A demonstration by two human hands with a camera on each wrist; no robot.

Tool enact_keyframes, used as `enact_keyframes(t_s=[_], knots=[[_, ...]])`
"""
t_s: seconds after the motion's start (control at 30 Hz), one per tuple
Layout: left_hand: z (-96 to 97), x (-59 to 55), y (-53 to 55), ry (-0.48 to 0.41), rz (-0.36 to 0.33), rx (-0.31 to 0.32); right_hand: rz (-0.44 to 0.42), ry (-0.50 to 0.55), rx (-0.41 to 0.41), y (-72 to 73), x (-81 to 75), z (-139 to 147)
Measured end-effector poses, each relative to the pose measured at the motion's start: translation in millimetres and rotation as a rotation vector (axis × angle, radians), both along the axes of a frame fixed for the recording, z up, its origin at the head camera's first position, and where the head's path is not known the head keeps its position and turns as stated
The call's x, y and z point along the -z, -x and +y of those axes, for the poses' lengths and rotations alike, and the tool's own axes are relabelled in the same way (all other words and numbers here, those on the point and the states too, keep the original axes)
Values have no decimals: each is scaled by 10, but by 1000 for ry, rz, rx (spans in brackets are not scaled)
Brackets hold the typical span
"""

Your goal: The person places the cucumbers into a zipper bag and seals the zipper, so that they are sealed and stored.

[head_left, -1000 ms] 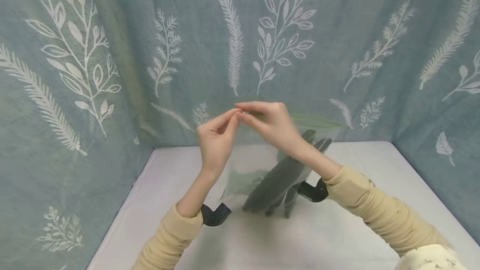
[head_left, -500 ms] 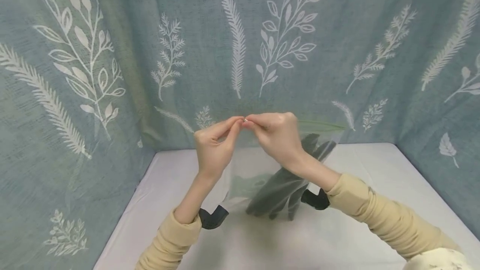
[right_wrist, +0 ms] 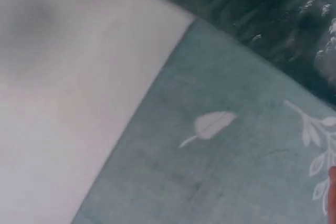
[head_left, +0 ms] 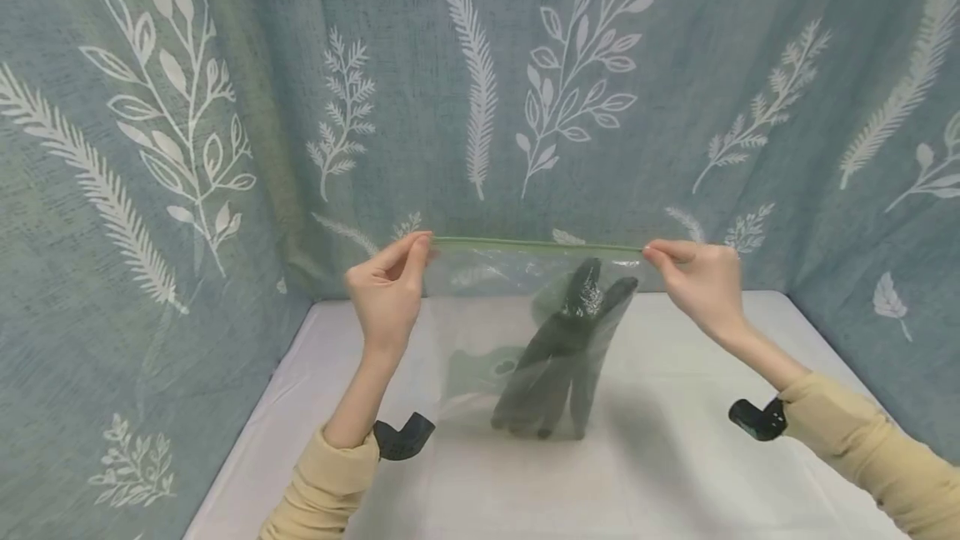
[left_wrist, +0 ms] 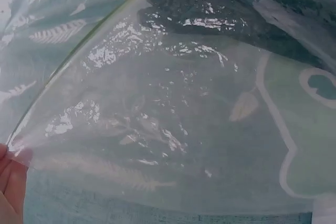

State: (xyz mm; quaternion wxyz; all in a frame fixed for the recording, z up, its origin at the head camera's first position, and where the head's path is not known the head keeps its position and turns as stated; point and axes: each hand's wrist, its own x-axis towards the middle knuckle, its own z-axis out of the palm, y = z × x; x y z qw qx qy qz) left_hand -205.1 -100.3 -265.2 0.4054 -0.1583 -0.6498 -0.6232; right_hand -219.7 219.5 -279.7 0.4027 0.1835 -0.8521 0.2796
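A clear zip bag with a green zip strip along its top hangs upright between my hands. Inside it is a dark glove, fingers pointing down, on the bag's right half. My left hand pinches the top left corner. At the top right end, my right hand pinches the strip between thumb and fingers. The left wrist view shows the bag stretched taut, with a pale green printed shape low on it. Only a fingertip of the right hand shows in the right wrist view.
A white-covered table lies under the bag. Blue-green curtains with white leaf prints stand behind it and at both sides. Black wrist pieces are worn at both cuffs.
My right hand has slid from beside the left hand rightward along the zip strip to the far corner. The left hand has shifted slightly left, still pinching the bag.
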Motion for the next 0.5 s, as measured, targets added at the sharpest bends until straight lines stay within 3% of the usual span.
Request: enact_keyframes(t_s=[0.13,0.23,0.4,0.5], knots=[[-1,37,-20,-6,-6,27,-70,135,-50,-80,126,99],[2,15,-112,28,-8,73,-88,276,-92,-191,164,119],[20,-127,-467,136,59,133,77,418,-179,-547,147,133],[-5,-245,-708,135,100,143,189,537,-271,-790,73,70]])
